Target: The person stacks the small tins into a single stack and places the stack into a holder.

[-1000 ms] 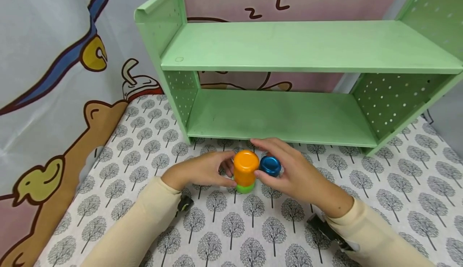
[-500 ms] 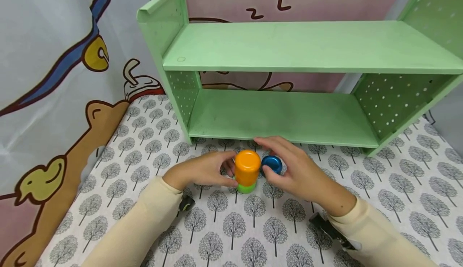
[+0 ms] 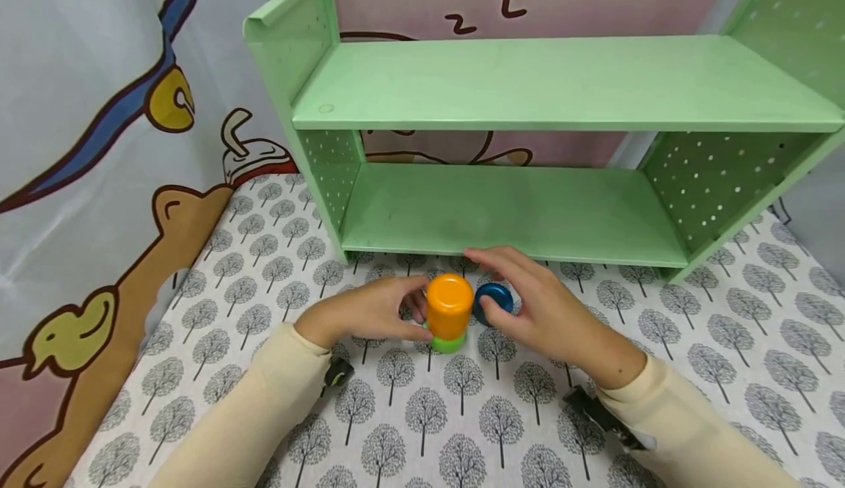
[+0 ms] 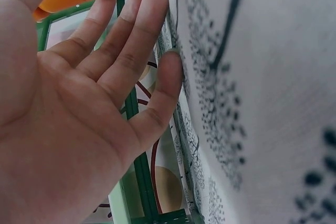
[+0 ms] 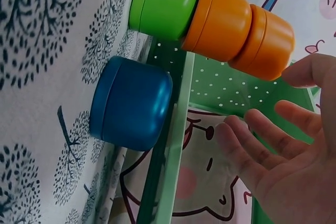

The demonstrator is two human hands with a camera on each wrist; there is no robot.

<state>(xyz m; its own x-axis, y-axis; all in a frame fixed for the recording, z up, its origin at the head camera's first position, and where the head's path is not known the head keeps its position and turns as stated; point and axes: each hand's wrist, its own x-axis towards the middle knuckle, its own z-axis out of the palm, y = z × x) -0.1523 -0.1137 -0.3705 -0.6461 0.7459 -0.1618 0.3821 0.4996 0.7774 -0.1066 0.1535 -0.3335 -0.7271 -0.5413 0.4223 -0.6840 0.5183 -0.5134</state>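
Note:
A stack of small upturned cups stands on the tree-patterned cloth. At its base is a green cup, with a lower orange cup and a slightly tilted upper orange cup above. My left hand curves loosely beside the stack's left side, its fingertips right at the cups. In the left wrist view its fingers are extended and relaxed. To the right of the stack a blue cup sits rim down on the cloth. My right hand hovers over the blue cup, fingers spread, holding nothing.
A light green two-tier shelf with perforated side panels stands behind the cups. Patterned cloth covers the table. Cartoon-printed curtains hang at the left and back.
My right thumb has come away from the upper orange cup, and the right hand has shifted slightly right, over the blue cup. The left hand and the stack stay in place.

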